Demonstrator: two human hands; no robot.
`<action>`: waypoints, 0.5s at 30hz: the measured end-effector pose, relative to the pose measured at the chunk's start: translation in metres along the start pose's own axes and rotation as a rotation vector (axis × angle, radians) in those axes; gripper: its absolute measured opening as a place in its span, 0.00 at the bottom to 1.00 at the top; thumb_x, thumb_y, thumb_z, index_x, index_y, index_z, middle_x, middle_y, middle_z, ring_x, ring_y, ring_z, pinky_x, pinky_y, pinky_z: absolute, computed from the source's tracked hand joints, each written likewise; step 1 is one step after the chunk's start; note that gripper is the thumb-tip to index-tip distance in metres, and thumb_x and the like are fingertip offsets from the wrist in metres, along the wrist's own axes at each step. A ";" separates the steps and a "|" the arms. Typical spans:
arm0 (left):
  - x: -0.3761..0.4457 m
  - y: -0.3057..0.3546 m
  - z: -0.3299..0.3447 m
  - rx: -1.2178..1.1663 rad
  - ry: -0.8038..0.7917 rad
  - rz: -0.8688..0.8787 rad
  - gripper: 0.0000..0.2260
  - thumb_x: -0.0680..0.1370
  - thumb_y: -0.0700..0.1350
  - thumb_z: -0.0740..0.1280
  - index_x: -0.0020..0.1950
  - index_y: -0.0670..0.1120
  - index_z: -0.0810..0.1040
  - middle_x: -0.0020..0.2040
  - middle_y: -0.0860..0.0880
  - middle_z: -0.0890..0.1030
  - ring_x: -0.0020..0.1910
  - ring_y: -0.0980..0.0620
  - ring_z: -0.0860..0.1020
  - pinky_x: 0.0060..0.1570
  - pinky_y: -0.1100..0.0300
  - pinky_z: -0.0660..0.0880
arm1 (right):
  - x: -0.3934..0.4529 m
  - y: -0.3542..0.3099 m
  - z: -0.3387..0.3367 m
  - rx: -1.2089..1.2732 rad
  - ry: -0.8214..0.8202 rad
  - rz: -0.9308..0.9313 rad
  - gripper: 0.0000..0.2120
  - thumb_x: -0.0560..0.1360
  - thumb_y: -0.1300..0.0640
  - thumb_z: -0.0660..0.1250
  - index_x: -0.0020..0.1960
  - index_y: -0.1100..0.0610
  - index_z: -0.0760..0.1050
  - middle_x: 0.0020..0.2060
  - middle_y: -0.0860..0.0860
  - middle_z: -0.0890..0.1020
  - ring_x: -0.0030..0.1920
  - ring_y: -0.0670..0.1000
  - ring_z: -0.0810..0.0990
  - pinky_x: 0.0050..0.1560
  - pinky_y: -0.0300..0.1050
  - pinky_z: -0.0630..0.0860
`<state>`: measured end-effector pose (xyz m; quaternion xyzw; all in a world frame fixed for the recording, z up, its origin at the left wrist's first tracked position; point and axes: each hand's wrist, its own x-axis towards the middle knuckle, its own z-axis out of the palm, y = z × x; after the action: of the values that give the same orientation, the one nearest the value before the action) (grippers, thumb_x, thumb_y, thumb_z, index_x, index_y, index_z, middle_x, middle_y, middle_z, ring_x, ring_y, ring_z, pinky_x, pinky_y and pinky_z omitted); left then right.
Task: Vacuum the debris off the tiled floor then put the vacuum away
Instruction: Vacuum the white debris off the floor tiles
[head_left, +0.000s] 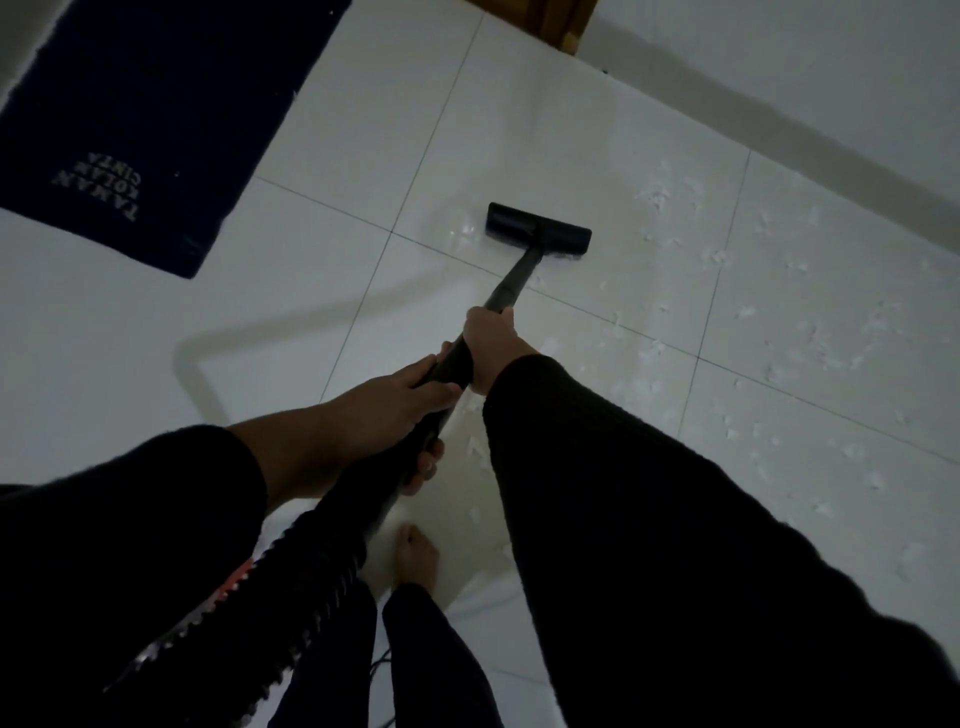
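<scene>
Head view, nearest first: the left hand (400, 410) grips the vacuum wand (457, 358) low on the shaft, fingers curled round it. Just beyond, the right hand (491, 345) is wrapped round the same wand. Ahead of both hands the floor head (537, 231) sits flat on the tiled floor (322, 130). White debris (810, 343) lies scattered to the right of the right hand and beyond it, with a few scraps beside the head. Tiles left of the hands look clean. Assessment: vacuuming is partway through; most litter remains, and stowing the vacuum is not yet begun. A dark mat (156, 104) lies far left.
</scene>
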<state>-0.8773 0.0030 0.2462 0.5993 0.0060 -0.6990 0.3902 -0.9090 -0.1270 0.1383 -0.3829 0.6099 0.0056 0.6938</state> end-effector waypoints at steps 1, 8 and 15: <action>-0.005 -0.001 0.002 0.006 0.006 -0.005 0.11 0.81 0.48 0.57 0.60 0.63 0.65 0.34 0.43 0.73 0.22 0.54 0.72 0.22 0.64 0.71 | -0.004 -0.001 -0.001 -0.031 -0.017 0.000 0.25 0.82 0.61 0.51 0.77 0.54 0.50 0.39 0.50 0.66 0.35 0.53 0.73 0.36 0.50 0.74; -0.031 0.012 0.012 0.110 -0.024 -0.047 0.12 0.81 0.45 0.57 0.64 0.52 0.64 0.36 0.43 0.75 0.24 0.54 0.77 0.25 0.63 0.75 | -0.012 -0.003 -0.005 -0.098 -0.036 0.097 0.25 0.82 0.59 0.53 0.78 0.57 0.52 0.47 0.53 0.71 0.37 0.51 0.74 0.32 0.45 0.76; -0.040 0.003 0.009 0.124 -0.045 -0.020 0.14 0.80 0.45 0.59 0.66 0.50 0.66 0.35 0.44 0.73 0.26 0.52 0.74 0.24 0.62 0.72 | -0.033 0.010 -0.014 0.267 0.001 0.155 0.21 0.78 0.59 0.59 0.70 0.58 0.61 0.56 0.59 0.72 0.42 0.54 0.76 0.38 0.48 0.76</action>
<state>-0.8843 0.0183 0.2839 0.6064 -0.0404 -0.7152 0.3452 -0.9336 -0.1124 0.1621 -0.2393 0.6333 -0.0223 0.7357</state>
